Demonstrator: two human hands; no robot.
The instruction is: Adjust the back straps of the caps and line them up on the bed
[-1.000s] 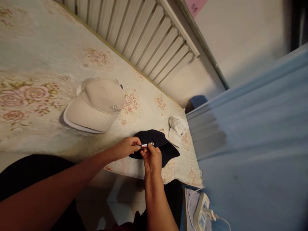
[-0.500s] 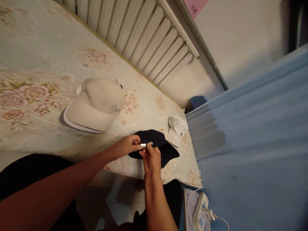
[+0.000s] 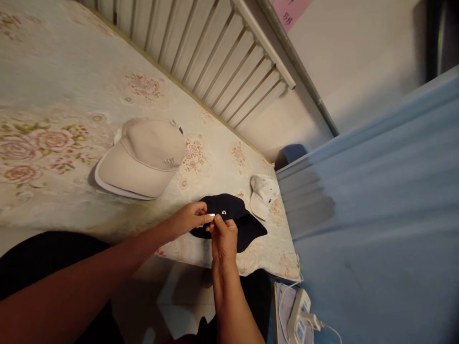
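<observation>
A black cap (image 3: 251, 231) lies on the floral bedspread, a small pale ring-shaped mark (image 3: 224, 212) showing on its crown. Above it, my left hand (image 3: 190, 219) pinches a small shiny white piece (image 3: 211, 215) between thumb and fingers; its exact kind is too small to tell. The thumb and fingers of my right hand (image 3: 224, 234) are closed at the other end of this piece. Both hands hide part of the cap. Whether the white piece is attached to the cap cannot be seen.
A beige cap (image 3: 150, 148) sits on the floral bedspread (image 3: 71, 91) to the left. Beyond the black cap is a smaller white cap (image 3: 264, 193). Metal rails (image 3: 201, 52) run along the back, a blue curtain (image 3: 376, 215) hangs at right, and a power strip (image 3: 300, 315) lies below.
My right hand has shifted slightly left, closer to my left fingertips. Less of the white piece shows, and the ring-shaped mark now stands apart from my fingers. The caps have stayed in place.
</observation>
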